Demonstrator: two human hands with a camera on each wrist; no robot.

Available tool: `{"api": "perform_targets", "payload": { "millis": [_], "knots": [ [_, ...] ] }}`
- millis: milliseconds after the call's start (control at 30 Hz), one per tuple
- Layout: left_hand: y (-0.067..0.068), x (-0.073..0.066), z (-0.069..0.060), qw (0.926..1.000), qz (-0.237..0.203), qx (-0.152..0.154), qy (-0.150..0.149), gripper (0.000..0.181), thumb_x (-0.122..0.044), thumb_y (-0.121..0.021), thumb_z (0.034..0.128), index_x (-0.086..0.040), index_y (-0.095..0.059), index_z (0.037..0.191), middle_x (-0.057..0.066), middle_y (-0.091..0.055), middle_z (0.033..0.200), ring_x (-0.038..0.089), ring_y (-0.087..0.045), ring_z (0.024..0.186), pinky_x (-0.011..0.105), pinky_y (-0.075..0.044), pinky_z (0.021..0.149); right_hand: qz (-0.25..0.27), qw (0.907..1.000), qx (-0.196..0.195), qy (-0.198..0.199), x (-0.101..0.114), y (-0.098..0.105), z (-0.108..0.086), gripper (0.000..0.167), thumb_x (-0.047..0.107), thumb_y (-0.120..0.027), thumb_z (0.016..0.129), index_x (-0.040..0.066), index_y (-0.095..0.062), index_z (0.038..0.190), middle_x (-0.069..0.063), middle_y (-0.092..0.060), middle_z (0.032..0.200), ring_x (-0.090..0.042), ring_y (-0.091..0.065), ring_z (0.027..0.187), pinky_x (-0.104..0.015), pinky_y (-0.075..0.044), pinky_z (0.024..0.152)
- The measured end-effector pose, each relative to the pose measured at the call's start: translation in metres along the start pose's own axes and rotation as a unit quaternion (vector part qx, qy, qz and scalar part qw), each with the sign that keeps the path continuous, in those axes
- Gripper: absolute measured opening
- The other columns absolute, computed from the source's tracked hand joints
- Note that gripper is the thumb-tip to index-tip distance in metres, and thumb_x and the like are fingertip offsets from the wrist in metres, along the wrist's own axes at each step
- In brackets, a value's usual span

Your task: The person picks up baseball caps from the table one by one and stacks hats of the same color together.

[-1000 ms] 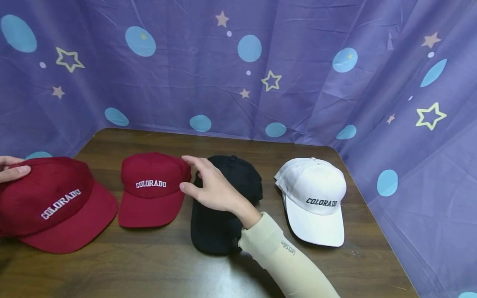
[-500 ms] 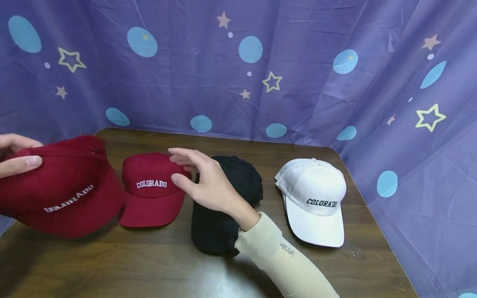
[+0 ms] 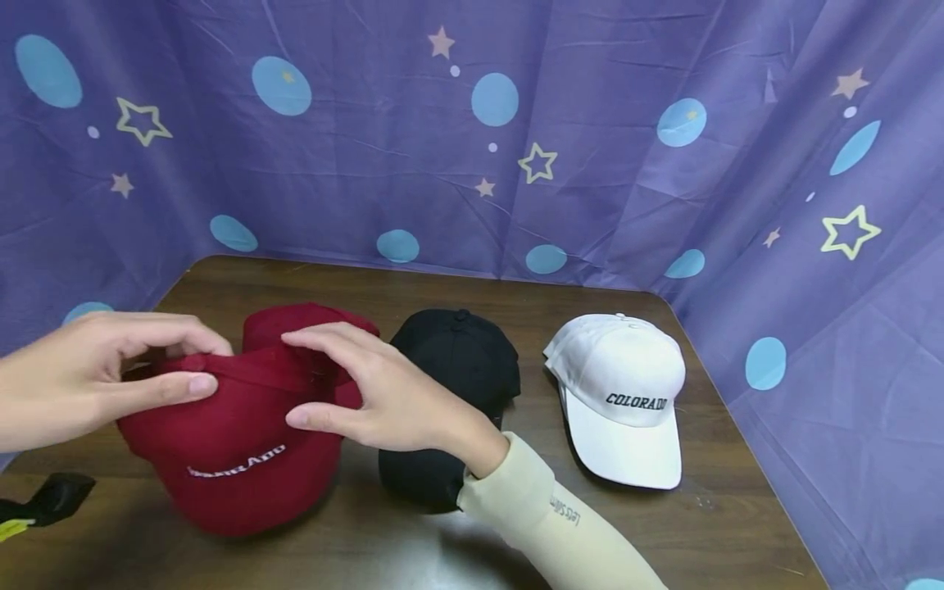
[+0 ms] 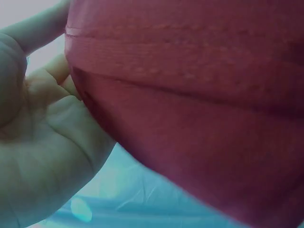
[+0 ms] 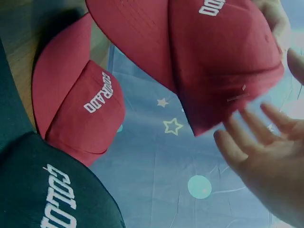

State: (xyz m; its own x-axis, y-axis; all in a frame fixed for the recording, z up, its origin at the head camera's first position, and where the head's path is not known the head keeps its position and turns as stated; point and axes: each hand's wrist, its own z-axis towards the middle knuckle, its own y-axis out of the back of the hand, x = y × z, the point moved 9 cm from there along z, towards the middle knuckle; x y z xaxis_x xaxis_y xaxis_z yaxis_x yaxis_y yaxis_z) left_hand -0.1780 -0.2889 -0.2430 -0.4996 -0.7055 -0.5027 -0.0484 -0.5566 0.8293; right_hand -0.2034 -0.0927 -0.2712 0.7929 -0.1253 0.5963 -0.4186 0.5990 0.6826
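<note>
My left hand pinches the crown of a red baseball cap between thumb and fingers, holding it over the table with its COLORADO lettering and brim tipped downward. Close to that cap's right side is my right hand, thumb and fingers spread. In the right wrist view, the right hand's fingers reach toward the held cap's back edge; whether they touch it I cannot tell. A second red cap lies behind, mostly covered in the head view, but its lettering shows in the right wrist view.
A black cap lies on the brown table, partly under my right forearm. Stacked white caps stand further right. A dark strap-like thing with yellow shows at the lower left. A purple patterned curtain surrounds the table.
My left hand has carried the red cap rightward from the left edge, in front of the second red cap, tipping it forward. The right hand has moved left and slightly down toward it.
</note>
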Motion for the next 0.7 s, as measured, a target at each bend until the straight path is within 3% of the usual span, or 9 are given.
{"api": "perform_targets", "payload": {
  "millis": [167,300,433,533,700],
  "knots": [
    [-0.018,-0.008,0.009,0.9989,-0.019,0.043,-0.007,0.038,-0.006,-0.081,0.0928,-0.034,-0.072,0.117,-0.013,-0.070,0.095,0.009,-0.060,0.073,0.025,-0.046,0.053,-0.017,0.9992,0.033,-0.018,-0.008,-0.007,0.000,0.065,0.037,-0.077,0.099,0.017,-0.051,0.155,0.008,-0.054,0.151,0.002,-0.044,0.139,-0.016,-0.035,0.115],
    [-0.029,-0.012,0.012,0.9962,-0.033,0.068,-0.042,0.042,-0.005,-0.081,0.0920,-0.034,-0.071,0.121,-0.013,-0.070,0.103,0.007,-0.061,0.083,0.024,-0.049,0.054,0.019,0.9969,0.075,-0.014,-0.015,-0.017,-0.002,0.039,0.027,-0.080,0.098,0.014,-0.069,0.133,0.011,-0.071,0.121,0.009,-0.057,0.106,-0.011,-0.047,0.097],
    [-0.038,-0.013,0.013,0.9902,-0.052,0.101,-0.081,0.044,-0.004,-0.080,0.0925,-0.031,-0.070,0.125,-0.014,-0.071,0.109,0.007,-0.062,0.093,0.025,-0.054,0.062,0.058,0.9944,0.086,-0.018,-0.019,-0.021,-0.004,0.023,0.019,-0.084,0.094,0.014,-0.075,0.115,0.011,-0.074,0.098,0.006,-0.058,0.082,-0.014,-0.054,0.083],
    [-0.042,-0.008,0.012,0.9862,-0.065,0.115,-0.101,0.046,-0.001,-0.079,0.0928,-0.028,-0.068,0.128,-0.014,-0.071,0.108,0.007,-0.063,0.094,0.024,-0.054,0.065,0.060,0.9949,0.079,-0.015,-0.020,-0.018,-0.004,0.022,0.019,-0.083,0.095,0.013,-0.075,0.114,0.011,-0.073,0.097,0.005,-0.059,0.081,-0.014,-0.054,0.083],
    [-0.044,0.010,0.006,0.9801,-0.111,0.140,-0.086,0.054,0.005,-0.073,0.0947,-0.020,-0.061,0.141,-0.006,-0.074,0.119,0.011,-0.067,0.108,0.026,-0.058,0.078,0.110,0.9926,0.048,-0.014,-0.023,-0.007,-0.005,0.021,0.016,-0.081,0.096,0.011,-0.073,0.115,0.006,-0.073,0.100,0.002,-0.062,0.088,-0.018,-0.055,0.085]
  ]
}}
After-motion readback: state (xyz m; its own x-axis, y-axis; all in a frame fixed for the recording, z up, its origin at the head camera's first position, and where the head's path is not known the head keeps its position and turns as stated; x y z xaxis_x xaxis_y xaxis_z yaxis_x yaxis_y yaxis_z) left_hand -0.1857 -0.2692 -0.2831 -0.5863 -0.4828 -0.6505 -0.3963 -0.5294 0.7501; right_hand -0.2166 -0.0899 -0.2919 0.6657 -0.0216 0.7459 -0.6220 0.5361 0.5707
